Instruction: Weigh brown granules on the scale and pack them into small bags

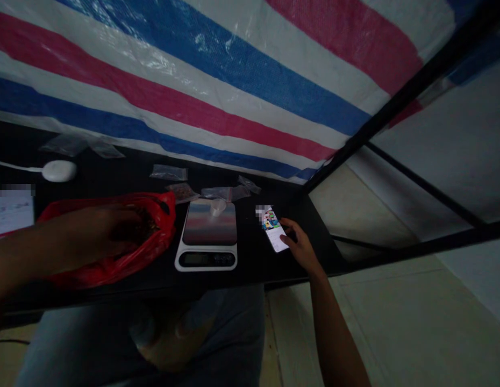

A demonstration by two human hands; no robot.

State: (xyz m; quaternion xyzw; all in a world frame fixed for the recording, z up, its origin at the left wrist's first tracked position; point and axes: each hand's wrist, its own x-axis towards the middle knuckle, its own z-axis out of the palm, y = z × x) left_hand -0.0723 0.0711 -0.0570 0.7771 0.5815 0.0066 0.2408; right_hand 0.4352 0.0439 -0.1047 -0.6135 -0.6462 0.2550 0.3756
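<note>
My left hand [116, 231] reaches into an open red plastic bag [108, 271] at the left of the table. Its fingers are dark and partly hidden among small brown pieces [150, 221], so their grip does not show. On the right, my right hand [301, 244] grips the side edge of a lit smartphone [277, 236], thumb over the screen and fingers at the edge. Between the hands stands a white kitchen scale [206, 260] with a metal plate. A small clear cup or scoop [218, 207] rests at the plate's back edge.
Several clear zip bags lie behind the scale, one bag [181, 192] with brown bits inside. Far left are a white round device [59, 171] on a cable and a paper sheet [12, 209]. Striped sheeting [218, 118] hangs behind; a black metal frame [395, 115] rises at right.
</note>
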